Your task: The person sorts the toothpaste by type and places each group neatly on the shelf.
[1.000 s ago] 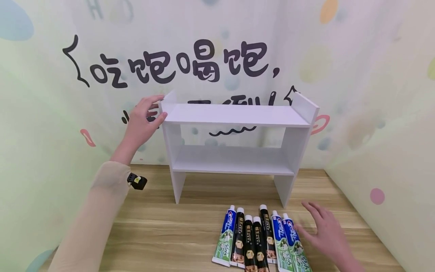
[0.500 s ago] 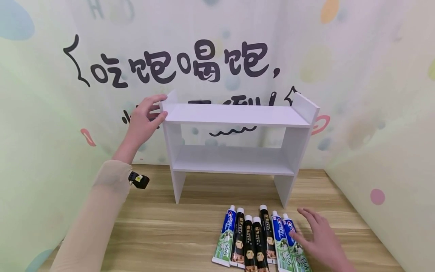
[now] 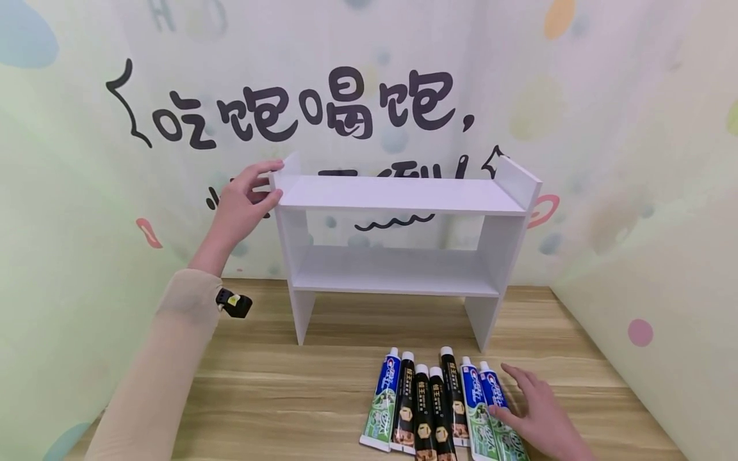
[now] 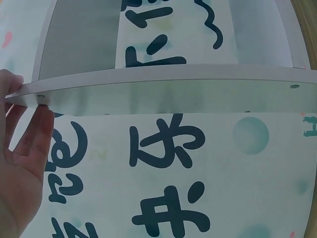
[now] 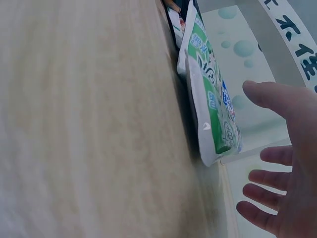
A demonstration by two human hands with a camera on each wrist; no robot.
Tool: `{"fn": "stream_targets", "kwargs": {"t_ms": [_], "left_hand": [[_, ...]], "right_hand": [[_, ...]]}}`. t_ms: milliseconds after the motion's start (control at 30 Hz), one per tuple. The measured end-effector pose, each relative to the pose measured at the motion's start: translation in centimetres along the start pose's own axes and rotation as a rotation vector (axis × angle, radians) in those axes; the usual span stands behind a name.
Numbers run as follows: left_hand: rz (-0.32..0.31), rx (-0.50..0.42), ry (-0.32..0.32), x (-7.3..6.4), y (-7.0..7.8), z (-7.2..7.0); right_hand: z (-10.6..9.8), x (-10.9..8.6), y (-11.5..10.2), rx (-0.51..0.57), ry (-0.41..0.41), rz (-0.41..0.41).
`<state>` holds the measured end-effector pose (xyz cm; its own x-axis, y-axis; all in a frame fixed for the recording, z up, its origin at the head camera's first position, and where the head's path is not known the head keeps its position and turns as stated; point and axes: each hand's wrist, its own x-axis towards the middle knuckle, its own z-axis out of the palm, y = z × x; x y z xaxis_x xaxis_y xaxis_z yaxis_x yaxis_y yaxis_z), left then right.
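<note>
Your left hand (image 3: pixel 239 202) grips the top of the near upright of the white shelf (image 3: pixel 398 194): thumb at the front edge, fingers bent round the outer side. Probably a steadying hold; that spot keeps it out of the bays and away from the tubes. Shelf stands upright on the counter (image 3: pixel 259 397), running rightward from that hand, bays facing you.

Your right hand (image 3: pixel 542 416) has nothing in it. Fingers spread and relaxed, thumb well out, just over the end blue-and-green tube (image 3: pixel 494 389); the right wrist view shows a gap, so not gripping. The wide spread looks suited to the tube's flat width.

The other tubes lie in a row left of that hand: one more blue-and-green tube (image 3: pixel 475 400) right beside the end one, then four black tubes (image 3: pixel 423 410), then a third blue-and-green tube (image 3: pixel 383 400) farthest away. All lie flat, white caps toward the shelf, tails toward you. Lying side by side in front of the shelf likely keeps them within your right hand's reach.
</note>
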<state>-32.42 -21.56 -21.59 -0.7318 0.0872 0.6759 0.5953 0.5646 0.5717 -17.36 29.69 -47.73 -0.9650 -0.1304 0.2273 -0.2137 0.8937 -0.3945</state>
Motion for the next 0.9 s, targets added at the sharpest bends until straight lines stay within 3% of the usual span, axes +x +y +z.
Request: {"fn": "stream_targets", "kwargs": {"t_ms": [267,667,900], "left_hand": [[0.020,0.004,0.006,-0.1,-0.1,0.1],[0.002,-0.044,0.022,-0.1,-0.4,0.5],[0.000,-0.079,0.031,-0.1,-0.4,0.7]], "right_hand": [[-0.1,0.3,0.3,0.065,-0.188,0.123],[0.2,0.4,0.5,0.085,-0.226,0.076],[-0.1,1.0,-0.5,0.169,-0.266,0.128]]}}
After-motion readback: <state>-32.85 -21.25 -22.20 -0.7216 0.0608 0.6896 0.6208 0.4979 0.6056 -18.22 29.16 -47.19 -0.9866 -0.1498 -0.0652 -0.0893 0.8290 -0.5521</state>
